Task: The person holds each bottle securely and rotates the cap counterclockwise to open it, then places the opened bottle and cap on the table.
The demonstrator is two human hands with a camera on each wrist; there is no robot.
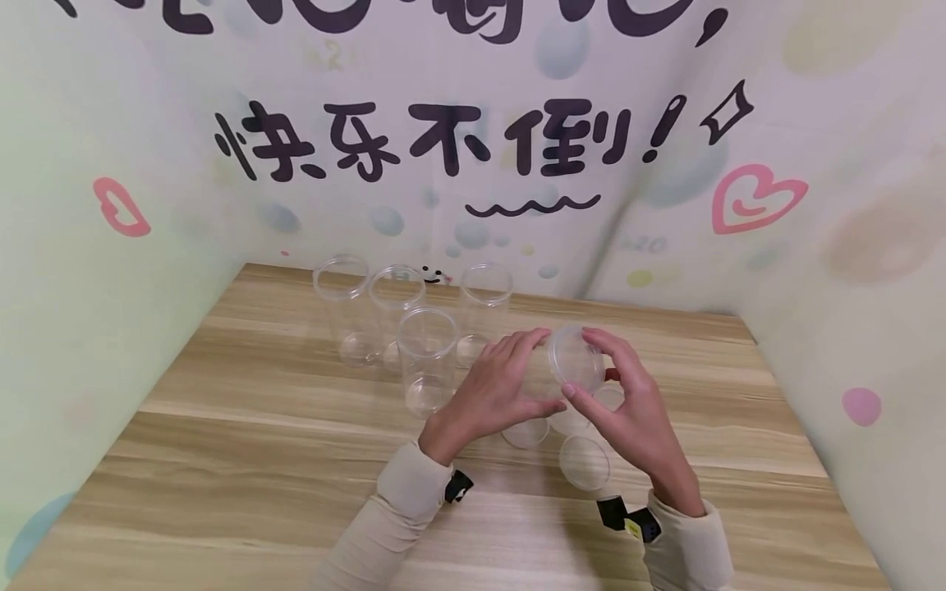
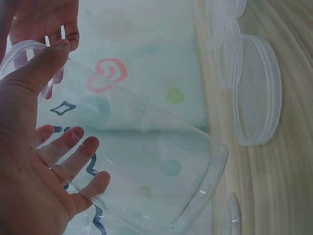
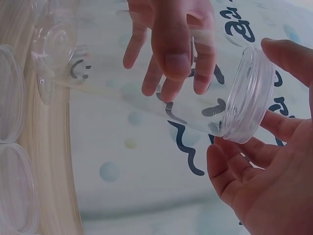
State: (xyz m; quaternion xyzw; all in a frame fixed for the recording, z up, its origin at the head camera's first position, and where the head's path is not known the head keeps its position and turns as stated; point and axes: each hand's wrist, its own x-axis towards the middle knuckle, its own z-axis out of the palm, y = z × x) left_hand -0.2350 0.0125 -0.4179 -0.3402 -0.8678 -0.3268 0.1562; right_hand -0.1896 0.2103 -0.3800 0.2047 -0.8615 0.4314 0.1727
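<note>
A clear plastic cup (image 1: 538,373) is held above the table, tilted so that its top faces right and towards me. My left hand (image 1: 493,384) grips it round its side, thumb on one side and fingers on the other. A clear lid (image 3: 249,98) sits at the cup's mouth; whether it is fully seated I cannot tell. My right hand (image 1: 634,410) holds the lid by its edge between thumb and fingers. In the left wrist view the cup's base (image 2: 203,191) points away from both hands.
Several clear cups stand upright at the back left, the nearest cup (image 1: 429,369) close to my left hand. Several loose lids lie below my hands, one lid (image 1: 584,462) nearest me. The wooden table (image 1: 259,460) meets a printed fabric backdrop (image 1: 414,74) behind and at the sides.
</note>
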